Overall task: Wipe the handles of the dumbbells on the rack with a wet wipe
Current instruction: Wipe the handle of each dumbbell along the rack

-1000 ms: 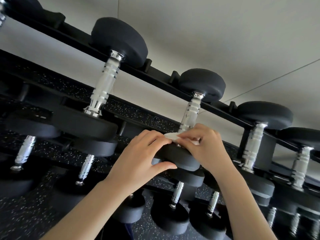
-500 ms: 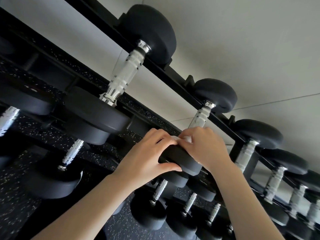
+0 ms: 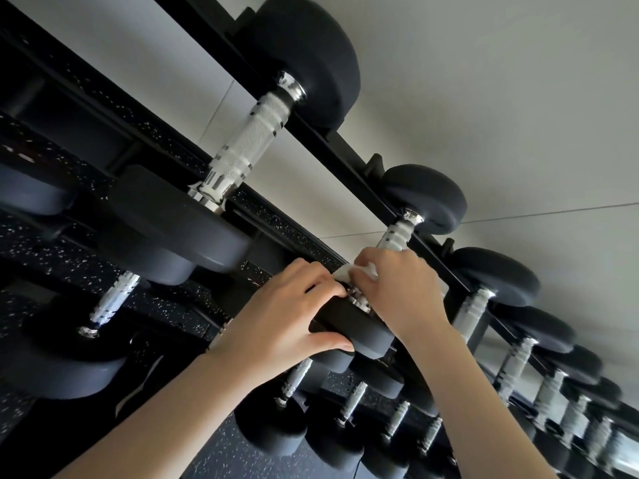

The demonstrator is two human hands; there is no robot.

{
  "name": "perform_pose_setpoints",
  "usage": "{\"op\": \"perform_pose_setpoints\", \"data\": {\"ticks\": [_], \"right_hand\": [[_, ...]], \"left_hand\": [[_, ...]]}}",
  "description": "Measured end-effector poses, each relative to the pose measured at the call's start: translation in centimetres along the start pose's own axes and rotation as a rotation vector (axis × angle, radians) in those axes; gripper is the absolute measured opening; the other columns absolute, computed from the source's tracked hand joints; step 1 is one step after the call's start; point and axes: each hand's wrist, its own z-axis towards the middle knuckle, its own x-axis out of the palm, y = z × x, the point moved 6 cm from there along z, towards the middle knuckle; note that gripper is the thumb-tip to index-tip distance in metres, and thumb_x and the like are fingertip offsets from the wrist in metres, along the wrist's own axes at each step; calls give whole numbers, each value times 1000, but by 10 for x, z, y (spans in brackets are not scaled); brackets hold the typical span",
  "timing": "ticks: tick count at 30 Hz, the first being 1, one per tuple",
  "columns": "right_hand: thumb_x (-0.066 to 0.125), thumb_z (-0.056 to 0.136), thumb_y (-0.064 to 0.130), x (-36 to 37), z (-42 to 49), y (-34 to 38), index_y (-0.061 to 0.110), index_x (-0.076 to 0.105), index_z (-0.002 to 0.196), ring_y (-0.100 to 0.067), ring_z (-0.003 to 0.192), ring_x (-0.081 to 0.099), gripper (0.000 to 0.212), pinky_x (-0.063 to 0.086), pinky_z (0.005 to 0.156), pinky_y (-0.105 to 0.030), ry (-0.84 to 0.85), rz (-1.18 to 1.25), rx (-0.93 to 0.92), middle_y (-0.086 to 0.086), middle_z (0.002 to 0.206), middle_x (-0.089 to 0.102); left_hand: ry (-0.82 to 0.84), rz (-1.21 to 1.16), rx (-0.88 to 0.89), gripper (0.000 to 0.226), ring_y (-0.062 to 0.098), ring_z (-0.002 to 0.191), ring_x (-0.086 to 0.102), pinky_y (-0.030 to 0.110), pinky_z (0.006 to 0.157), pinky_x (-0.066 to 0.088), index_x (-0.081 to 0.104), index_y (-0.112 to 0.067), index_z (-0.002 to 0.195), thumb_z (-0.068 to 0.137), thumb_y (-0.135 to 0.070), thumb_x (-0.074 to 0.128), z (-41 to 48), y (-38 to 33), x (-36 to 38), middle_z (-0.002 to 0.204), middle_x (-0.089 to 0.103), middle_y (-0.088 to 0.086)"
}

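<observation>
One dumbbell (image 3: 423,198), top tier of rack (image 3: 332,140), second from the tier's left end in view. Left hand (image 3: 276,326): fingers curled over near head (image 3: 356,326), thumb beneath. Right hand (image 3: 401,292): fingers clamped round white wet wipe (image 3: 359,271), wrapped on lower handle (image 3: 394,236).

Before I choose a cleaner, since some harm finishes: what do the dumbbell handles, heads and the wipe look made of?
The handle looks like bright chromed steel: mirror-shiny collars, cross-hatched grip. The head looks like matte black rubber or similar coating: no glare. The wipe is white, crumpled, soft; cloth or paper, unclear.
</observation>
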Motion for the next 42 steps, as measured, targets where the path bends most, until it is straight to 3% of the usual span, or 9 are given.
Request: {"op": "perform_pose_setpoints", "data": {"ticks": [11, 14, 17, 20, 23, 29, 32, 36, 42], "right_hand": [[52, 92, 39, -26, 36, -36, 24, 64, 105, -36, 74, 60, 23, 53, 67, -44, -318, 84, 121, -11, 79, 66], [53, 93, 33, -25, 34, -38, 18, 65, 102, -37, 63, 60, 21, 53, 60, -44, -451, 103, 77, -12, 68, 65], [57, 91, 25, -23, 28, -39, 11, 66, 95, -34, 47, 55, 17, 50, 47, -39, -577, 141, 27, -12, 55, 59], [58, 91, 21, -18, 19, -46, 7, 61, 92, -20, 35, 40, 15, 31, 41, -20, -669, 207, 36, 0, 45, 44], [55, 93, 15, -7, 10, -58, 0, 55, 93, -2, 34, 26, 15, 19, 37, -17, -712, 402, 69, 7, 44, 35], [51, 95, 18, 9, 8, -68, 6, 50, 98, -16, 38, 38, 12, 32, 42, -31, -648, 747, 188, -11, 48, 52], [51, 95, 16, 7, -17, -67, 8, 50, 95, -15, 42, 37, 8, 28, 41, -21, -695, 786, 186, -3, 45, 45], [51, 95, 18, 15, -66, -87, 16, 46, 92, -15, 44, 36, 6, 28, 41, -24, -728, 806, 240, 0, 45, 39], [51, 95, 20, 41, -130, -150, 11, 48, 96, -13, 39, 39, 10, 35, 40, -27, -753, 728, 407, 3, 46, 43]], "left_hand": [[14, -2, 10, 54, 14, 100, 49, 32, 81, 49, 61, -17, 105, 75, -61, 60, 0, 1, 1, 103, 52, -8], [18, 9, 9, 54, 13, 101, 49, 32, 82, 50, 61, -17, 105, 75, -61, 60, 0, 1, 0, 104, 52, -8], [21, 30, 11, 53, 13, 101, 49, 30, 82, 49, 61, -18, 105, 74, -61, 60, 0, 1, 1, 104, 52, -9], [29, 56, 21, 52, 12, 100, 49, 28, 82, 48, 59, -20, 107, 75, -60, 61, 0, 0, 1, 105, 52, -9], [32, 86, 28, 51, 12, 99, 49, 27, 81, 48, 55, -20, 107, 76, -60, 61, 0, -3, -1, 105, 52, -9], [89, 174, 35, 54, 10, 97, 50, 24, 83, 43, 60, -17, 104, 77, -63, 57, 4, -8, -4, 102, 55, -8], [143, 248, 60, 58, 10, 95, 51, 25, 80, 45, 62, -16, 103, 76, -66, 53, 8, -13, -7, 102, 55, -8], [171, 323, 126, 59, 13, 99, 53, 31, 85, 47, 64, -14, 107, 80, -65, 51, 21, -35, -6, 108, 55, -6], [245, 366, 285, 51, 16, 99, 55, 35, 85, 49, 66, -12, 107, 89, -56, 47, 37, -93, 46, 108, 56, -2]]}}
